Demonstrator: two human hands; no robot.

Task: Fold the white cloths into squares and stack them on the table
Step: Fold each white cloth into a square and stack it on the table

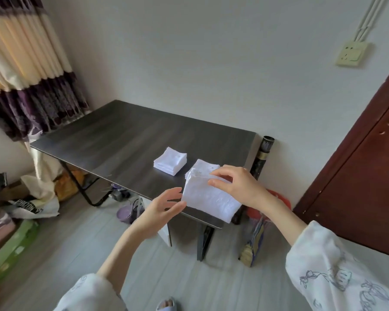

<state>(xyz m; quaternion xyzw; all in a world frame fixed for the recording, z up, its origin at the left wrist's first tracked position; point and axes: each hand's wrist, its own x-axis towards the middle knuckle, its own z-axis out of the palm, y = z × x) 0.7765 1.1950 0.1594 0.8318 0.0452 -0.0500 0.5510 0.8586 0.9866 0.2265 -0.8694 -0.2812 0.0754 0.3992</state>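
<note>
Your left hand [164,209] is released, its straight fingers [176,206] just touching the folded white cloth [209,198] at the worktop [121,140] edge. Your right hand [236,185] pinches its top. It overhangs; pull carelessly and it may slide off or unfold.

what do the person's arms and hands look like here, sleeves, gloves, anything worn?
Both hands are bare: no gloves, rings or watch visible on the left hand or right hand. Forearms are uncovered. Loose white sleeves are pushed up toward the elbows; the right sleeve carries a blue-grey line-drawn print, the left sleeve looks like the same fabric, its print faint.
</note>
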